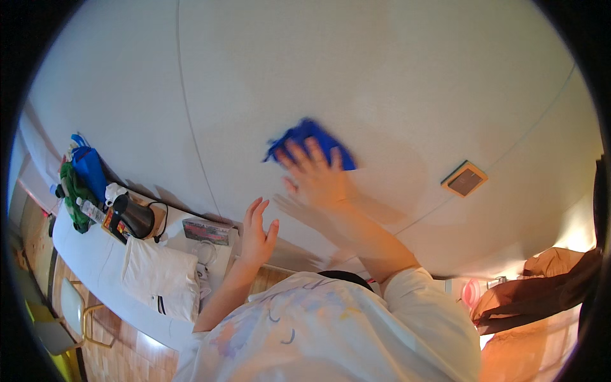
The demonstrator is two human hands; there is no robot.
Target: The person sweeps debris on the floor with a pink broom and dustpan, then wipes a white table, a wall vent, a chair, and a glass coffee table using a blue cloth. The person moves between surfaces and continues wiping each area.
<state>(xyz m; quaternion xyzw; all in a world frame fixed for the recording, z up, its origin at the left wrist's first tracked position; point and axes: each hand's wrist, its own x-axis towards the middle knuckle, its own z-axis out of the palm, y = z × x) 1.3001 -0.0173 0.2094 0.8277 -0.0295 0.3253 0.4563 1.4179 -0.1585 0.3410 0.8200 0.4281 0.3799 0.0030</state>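
A blue cloth (pixel 309 132) lies flat against a pale wall (pixel 382 71), under the spread fingers of my right hand (pixel 317 179). The palm and fingers press on it, and its corners stick out above and to the right of the fingertips. My left hand (pixel 258 234) is raised lower down and to the left, its fingers apart and nothing in it. A small wood-framed item (pixel 464 178) is on the wall to the right.
At the left, a white table (pixel 86 253) holds a dark electric kettle (pixel 136 217), a plastic bottle (pixel 90 210), a blue bag (pixel 89 172), a box (pixel 206 231) and folded white fabric (pixel 162 277). A chair (pixel 74 305) stands beyond it. Brown fabric (pixel 534 291) hangs at the lower right.
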